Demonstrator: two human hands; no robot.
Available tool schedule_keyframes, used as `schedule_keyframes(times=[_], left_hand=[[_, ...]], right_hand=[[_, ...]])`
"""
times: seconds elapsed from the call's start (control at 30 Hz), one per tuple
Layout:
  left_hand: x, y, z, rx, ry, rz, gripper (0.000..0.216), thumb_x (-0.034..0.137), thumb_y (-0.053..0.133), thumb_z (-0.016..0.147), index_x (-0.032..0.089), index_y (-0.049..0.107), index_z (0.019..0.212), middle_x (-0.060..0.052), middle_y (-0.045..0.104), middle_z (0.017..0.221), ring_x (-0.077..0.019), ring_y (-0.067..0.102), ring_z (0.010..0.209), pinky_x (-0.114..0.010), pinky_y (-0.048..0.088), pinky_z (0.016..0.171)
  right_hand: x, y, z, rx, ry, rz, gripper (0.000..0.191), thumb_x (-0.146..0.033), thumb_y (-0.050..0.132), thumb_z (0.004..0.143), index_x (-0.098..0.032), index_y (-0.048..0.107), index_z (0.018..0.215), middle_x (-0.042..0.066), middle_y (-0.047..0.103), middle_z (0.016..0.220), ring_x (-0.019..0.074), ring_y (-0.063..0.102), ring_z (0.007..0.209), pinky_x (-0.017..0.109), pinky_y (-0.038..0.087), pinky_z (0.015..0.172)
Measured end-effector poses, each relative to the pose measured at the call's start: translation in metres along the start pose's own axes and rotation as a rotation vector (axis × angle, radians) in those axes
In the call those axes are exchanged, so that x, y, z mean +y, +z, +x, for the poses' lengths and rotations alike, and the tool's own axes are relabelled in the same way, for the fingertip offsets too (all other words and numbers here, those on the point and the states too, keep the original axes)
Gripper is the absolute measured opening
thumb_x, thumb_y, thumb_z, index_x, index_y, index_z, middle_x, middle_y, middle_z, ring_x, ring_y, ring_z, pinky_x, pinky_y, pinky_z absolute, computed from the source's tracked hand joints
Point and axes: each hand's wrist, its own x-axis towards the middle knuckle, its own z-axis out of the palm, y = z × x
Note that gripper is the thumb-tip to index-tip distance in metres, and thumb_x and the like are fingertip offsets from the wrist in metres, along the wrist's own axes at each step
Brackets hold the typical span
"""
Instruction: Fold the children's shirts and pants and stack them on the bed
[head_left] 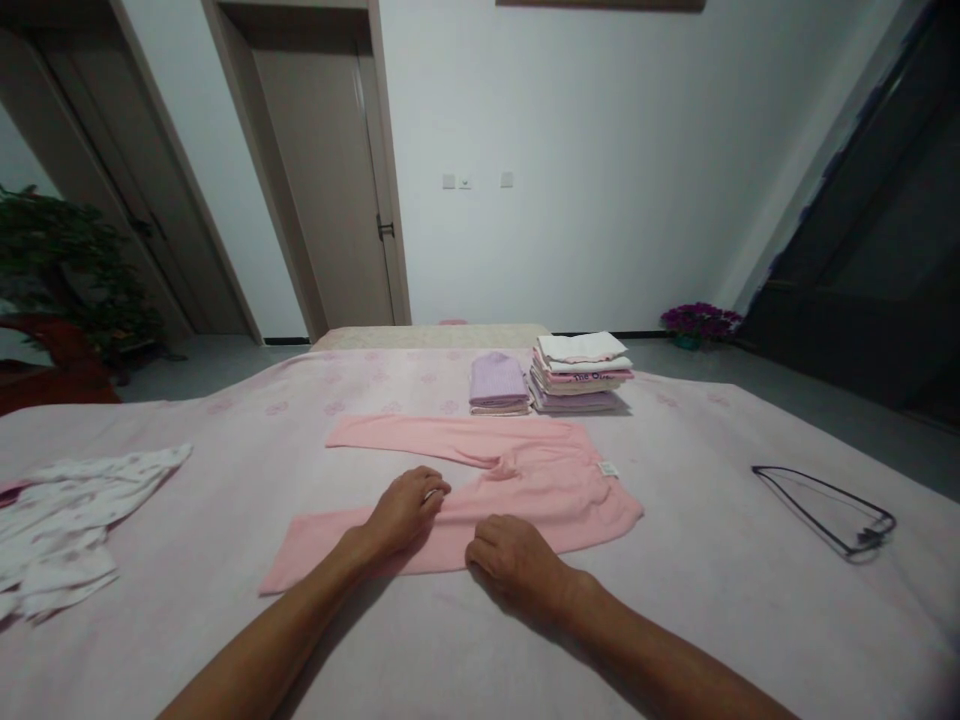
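A pair of pink trousers (pixel 559 485) lies flat on the bed cover, waist to the right with a small white label (pixel 607 469). Its two legs stretch left, spread apart. My left hand (pixel 409 505) rests on the upper edge of the nearer leg, fingers curled on the cloth. At the near edge of the trousers, my right hand (pixel 517 565) is closed on the fabric; its fingertips are hidden under the hand.
Folded clothes stand in a taller stack (pixel 581 375) beside a low lilac pile (pixel 499 383) at the back. A white patterned garment (pixel 71 525) lies crumpled at left. On the right is a black wire hanger (pixel 825 508). Beyond the pale pink bed cover (pixel 675 620) are doors and a wall.
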Motion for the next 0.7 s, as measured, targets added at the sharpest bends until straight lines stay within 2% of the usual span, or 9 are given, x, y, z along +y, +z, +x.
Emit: schedule_keyframes(times=[0.27, 0.43, 0.53, 0.6, 0.7], left_hand=[[-0.015, 0.015, -0.011, 0.129, 0.13, 0.091, 0.026, 0.026, 0.052, 0.096, 0.024, 0.07, 0.114, -0.008, 0.068, 0.123, -0.0238, 0.06, 0.116, -0.043, 0.046, 0.104], [-0.005, 0.011, -0.019, 0.261, 0.203, 0.162, 0.027, 0.026, 0.045, 0.1, 0.022, 0.064, 0.119, -0.009, 0.069, 0.121, -0.0246, 0.06, 0.118, -0.048, 0.044, 0.106], [0.001, 0.004, -0.03, 0.342, 0.267, 0.176, 0.025, 0.024, 0.044, 0.1, 0.02, 0.063, 0.117, -0.011, 0.068, 0.115, -0.024, 0.061, 0.109, -0.044, 0.048, 0.098], [-0.002, -0.001, -0.039, 0.335, 0.26, 0.198, 0.022, 0.023, 0.044, 0.099, 0.02, 0.063, 0.11, -0.011, 0.068, 0.108, -0.0229, 0.062, 0.101, -0.041, 0.05, 0.091], [-0.018, -0.009, -0.051, 0.327, 0.122, 0.288, 0.02, 0.024, 0.044, 0.099, 0.02, 0.062, 0.106, -0.009, 0.067, 0.103, -0.0233, 0.061, 0.096, -0.041, 0.049, 0.088]], right_hand=[[0.001, -0.019, -0.005, -0.046, -0.092, 0.16, 0.018, -0.017, 0.049, 0.096, -0.019, 0.056, 0.08, 0.002, 0.06, 0.079, 0.0146, 0.046, 0.07, 0.03, 0.029, 0.065], [0.004, -0.014, -0.008, -0.028, -0.08, 0.228, 0.015, -0.019, 0.051, 0.096, -0.02, 0.057, 0.082, 0.002, 0.059, 0.079, 0.015, 0.048, 0.073, 0.029, 0.031, 0.066], [0.005, -0.014, -0.01, -0.015, -0.083, 0.264, 0.013, -0.019, 0.051, 0.096, -0.02, 0.057, 0.084, 0.002, 0.06, 0.08, 0.015, 0.049, 0.073, 0.029, 0.032, 0.066], [0.005, -0.016, -0.01, -0.012, -0.098, 0.278, 0.013, -0.018, 0.051, 0.094, -0.02, 0.057, 0.083, 0.002, 0.059, 0.079, 0.015, 0.049, 0.072, 0.029, 0.032, 0.065], [0.002, -0.02, -0.01, 0.002, -0.107, 0.286, 0.014, -0.015, 0.052, 0.091, -0.02, 0.057, 0.079, 0.002, 0.059, 0.076, 0.015, 0.049, 0.07, 0.03, 0.032, 0.064]])
